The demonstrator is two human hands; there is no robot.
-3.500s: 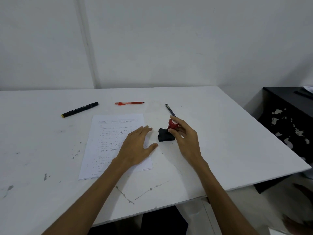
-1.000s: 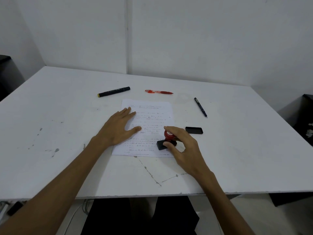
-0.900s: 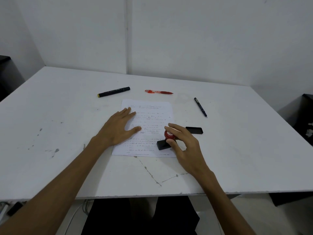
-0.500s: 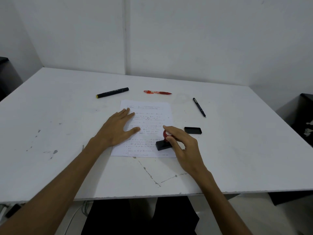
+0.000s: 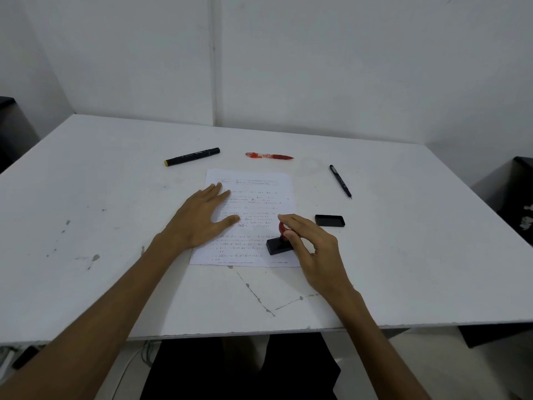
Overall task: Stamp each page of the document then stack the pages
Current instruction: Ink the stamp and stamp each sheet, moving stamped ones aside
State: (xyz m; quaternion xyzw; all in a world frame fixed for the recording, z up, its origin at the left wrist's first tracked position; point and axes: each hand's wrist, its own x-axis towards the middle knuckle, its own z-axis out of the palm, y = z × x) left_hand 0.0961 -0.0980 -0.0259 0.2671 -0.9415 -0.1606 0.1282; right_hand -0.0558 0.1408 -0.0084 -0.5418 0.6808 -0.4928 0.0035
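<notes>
White paper (image 5: pixel 253 197) lies on the white table (image 5: pixel 86 226), printed side up, its long sides running near to far. The left hand (image 5: pixel 202 217) rests flat on the page's left half, fingers straight and pointing far and right, thumb spread out toward the middle of the text; its forearm comes in from the near left corner. The right hand (image 5: pixel 311 243) comes in from the near right, its fingers curled round the red knob of the stamp (image 5: pixel 279 245), index arched over the top and thumb against the near side. The stamp's black base sits on the page's near right corner, touching the paper, close to the page's right and near edges.

Just right of the page and apart from it lies a black lid (image 5: pixel 329 220). Farther off, a black pen (image 5: pixel 341 181) lies slanted, a red pen (image 5: pixel 269 156) lies just beyond the page's far edge, and a black marker (image 5: pixel 191 157) with a yellow end lies to the far left of the page. The table's left side is broad bare surface with grey flecks; between the page and the near edge runs a scratched strip of table. A dark cabinet (image 5: pixel 522 197) stands beyond the right edge
</notes>
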